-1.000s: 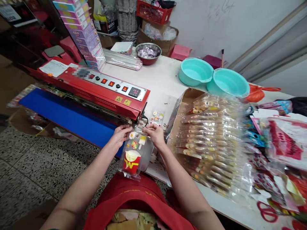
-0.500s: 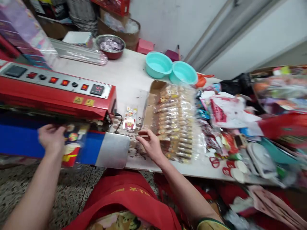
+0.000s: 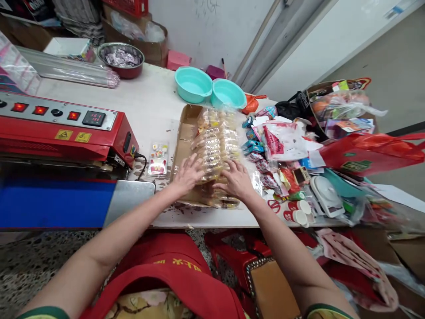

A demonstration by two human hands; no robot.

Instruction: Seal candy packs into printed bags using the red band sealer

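Observation:
A row of clear plastic packs [image 3: 214, 146] with yellowish contents stands close together in a shallow cardboard tray [image 3: 182, 133]. My left hand [image 3: 190, 175] rests at the row's left side, fingers spread and touching the packs. At the near right side, my right hand [image 3: 237, 180] lies over the packs with its fingers apart and slightly bent. The fingertips of both hands partly blend into the shiny plastic. One flat clear pack [image 3: 158, 158] with a red-and-white cup-shaped print lies on the table to the left of the tray.
A red sealing machine [image 3: 59, 133] with a blue belt [image 3: 56, 204] and metal end plate [image 3: 129, 199] stands left. Two turquoise basins [image 3: 193, 84] sit behind the tray. Wrapped items, paper cups [image 3: 295, 217] and a white scale [image 3: 327, 195] crowd the right. A red stool [image 3: 229, 248] stands below.
My left hand has left the printed pack over the blue belt and come right to the tray. My right hand has moved onto the packs. The view has swung right; that belt pack is out of sight.

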